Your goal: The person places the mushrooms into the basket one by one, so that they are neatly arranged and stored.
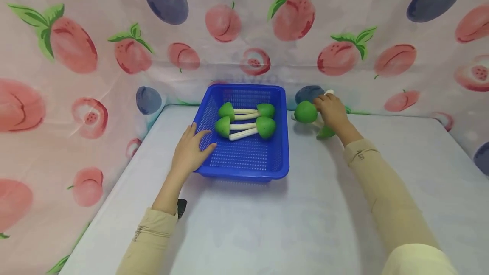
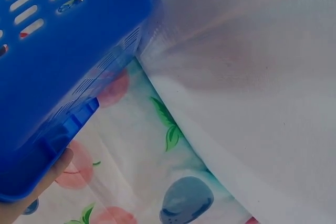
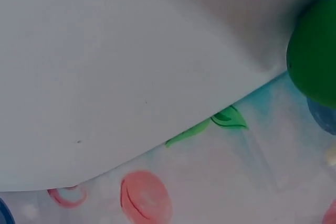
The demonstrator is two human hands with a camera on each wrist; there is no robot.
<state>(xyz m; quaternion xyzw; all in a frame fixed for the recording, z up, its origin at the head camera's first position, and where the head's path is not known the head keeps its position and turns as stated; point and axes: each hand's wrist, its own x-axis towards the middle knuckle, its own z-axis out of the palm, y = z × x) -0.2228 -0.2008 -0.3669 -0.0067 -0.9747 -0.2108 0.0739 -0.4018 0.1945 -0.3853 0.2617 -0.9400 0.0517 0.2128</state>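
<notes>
My left hand (image 1: 189,150) holds the left rim of the blue plastic basket (image 1: 280,147), thumb and one finger over its inside. In the left wrist view, a finger (image 2: 58,167) lies along the underside of the rim. Beyond the basket's right side, my right hand (image 1: 332,111) grips a green-capped toy mushroom (image 1: 305,112); a white stem tip shows above the fingers. Below that hand is another green cap (image 1: 326,132), partly hidden. The right wrist view catches a green cap (image 3: 317,51) at its edge. Several similar mushrooms (image 1: 244,126) lie in the basket.
A white-covered table (image 1: 275,224) carries the basket. Behind it and at the left hangs a fruit-print cloth (image 1: 248,24), which meets the table's back edge close to my right hand. Something small and black (image 1: 181,208) shows beside my left wrist.
</notes>
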